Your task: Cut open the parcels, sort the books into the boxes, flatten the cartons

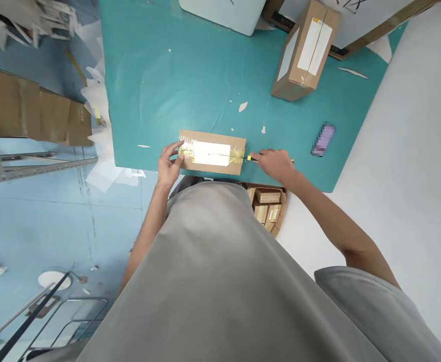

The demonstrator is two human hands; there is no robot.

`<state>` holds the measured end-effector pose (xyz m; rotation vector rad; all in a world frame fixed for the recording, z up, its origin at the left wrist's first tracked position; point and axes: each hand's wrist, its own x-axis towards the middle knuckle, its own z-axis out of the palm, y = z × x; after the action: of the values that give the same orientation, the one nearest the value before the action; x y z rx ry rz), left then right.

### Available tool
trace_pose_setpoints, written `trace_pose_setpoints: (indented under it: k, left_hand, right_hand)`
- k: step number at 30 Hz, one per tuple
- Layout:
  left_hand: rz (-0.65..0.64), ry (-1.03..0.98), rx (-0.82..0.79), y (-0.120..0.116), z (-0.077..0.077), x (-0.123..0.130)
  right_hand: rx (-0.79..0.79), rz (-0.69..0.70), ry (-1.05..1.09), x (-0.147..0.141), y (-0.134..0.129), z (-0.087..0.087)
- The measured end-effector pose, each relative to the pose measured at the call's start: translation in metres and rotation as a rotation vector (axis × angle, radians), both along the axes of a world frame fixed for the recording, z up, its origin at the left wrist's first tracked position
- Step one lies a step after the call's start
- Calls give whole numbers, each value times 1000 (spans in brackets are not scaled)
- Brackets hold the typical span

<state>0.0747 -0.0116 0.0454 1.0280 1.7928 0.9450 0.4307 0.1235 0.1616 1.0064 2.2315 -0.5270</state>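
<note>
A flat cardboard box [211, 153] with a white label and yellowish tape at both ends lies near the front edge of the green table [160, 90]. My left hand [170, 163] grips its left end, fingers on the top and thumb at the side. In my right hand [275, 163] is a box cutter [249, 158], yellow at the tip end and at the rear. Its thin dark blade points left at the taped right end of the box. I cannot tell whether the blade touches the tape. My fist hides most of the handle.
A taller labelled carton [299, 63] stands at the back right, beside a white bin [226, 12]. A blurred purple object [323, 139] lies at the right. Paper scraps [243, 106] dot the table. Below the front edge is a container of small boxes [268, 196].
</note>
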Motion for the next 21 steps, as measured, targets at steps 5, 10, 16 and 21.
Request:
trace_pose_setpoints:
  k: [5, 10, 16, 21]
  left_hand:
    - [2, -19, 36, 2, -5, -1]
    - [-7, -52, 7, 2, -6, -5]
    - [-39, -72, -16, 6, -7, -14]
    - [-3, -122, -41, 5, -13, -26]
  right_hand:
    - [-22, -197, 272, 31, -10, -52]
    - [-60, -399, 447, 34, -31, -79]
    - [-99, -459, 535, 44, -30, -79]
    - [-172, -587, 673, 41, -49, -81]
